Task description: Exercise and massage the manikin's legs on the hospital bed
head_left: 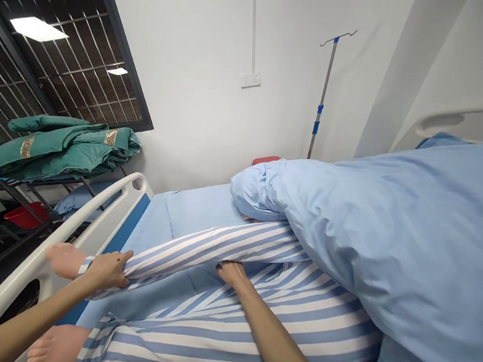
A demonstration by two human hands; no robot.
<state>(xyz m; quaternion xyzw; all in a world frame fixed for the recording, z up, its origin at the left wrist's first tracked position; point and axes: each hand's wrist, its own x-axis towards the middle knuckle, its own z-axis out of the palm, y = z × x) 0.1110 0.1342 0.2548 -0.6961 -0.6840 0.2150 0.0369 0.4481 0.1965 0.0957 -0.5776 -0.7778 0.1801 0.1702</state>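
A figure in blue-and-white striped trousers lies on the bed; its feet look smooth, like a manikin's. My left hand [109, 270] is wrapped round the far leg [202, 249] just above the ankle, with the far foot [66, 260] beyond it. At the knee, my right hand [232, 272] is closed against the underside of the same leg, its fingers partly hidden. This leg looks raised off the sheet. The near leg [195, 339] lies along the bed's near side, its foot [59, 346] bare. A light blue quilt [388, 231] covers the upper body.
The white footboard [110, 193] stands close behind the feet. Green folded bedding [64, 150] lies on a rack under the barred window [76, 51]. An IV pole [324, 92] rises by the wall. A red basin [27, 214] sits low at the left.
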